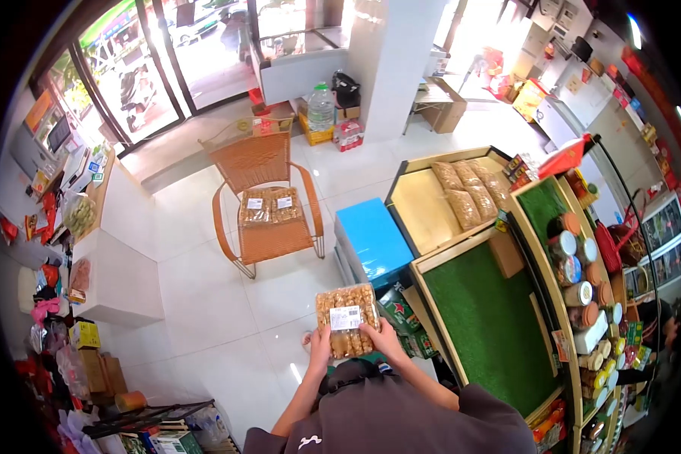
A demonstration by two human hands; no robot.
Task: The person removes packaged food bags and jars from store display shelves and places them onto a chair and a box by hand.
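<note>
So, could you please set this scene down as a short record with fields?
left hand: holds the near left corner of the pack
right hand: holds its near right corner
pack: clear wrap, brown pieces inside, white label facing up
chair: woven, with armrests, beyond the pack to the left
chair packs: two, side by side on the seat, white labels up
blue top: beside the wooden bins
bags: grouped in the far bin
green mat: lines the nearer bin
jars: shelved at right
</note>
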